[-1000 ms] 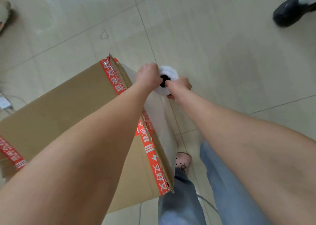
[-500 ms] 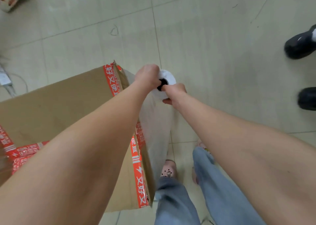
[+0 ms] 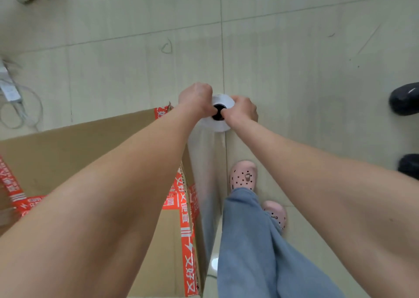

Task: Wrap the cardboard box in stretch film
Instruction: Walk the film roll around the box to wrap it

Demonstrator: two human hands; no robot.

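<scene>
A large brown cardboard box [image 3: 68, 152] with red printed tape along its edges fills the lower left, standing on the floor. An upright white roll of stretch film [image 3: 221, 125] stands just off the box's right corner, seen from its top end with a dark core hole. My left hand [image 3: 196, 99] grips the roll's top on the left, and my right hand [image 3: 241, 110] grips it on the right, fingers at the core. A clear sheet of film [image 3: 205, 184] runs down along the box's right side.
My legs in blue trousers [image 3: 249, 241] and pink perforated shoes [image 3: 242, 177] stand right of the box. Another person's black shoes [image 3: 404, 99] are at the right edge. A white cable and adapter [image 3: 11, 93] lie at far left on the pale tiled floor [image 3: 294, 59].
The view has swung around the box's corner: more of the box top and its taped seam shows, the roll sits further past the corner, and my feet have stepped forward beside the film.
</scene>
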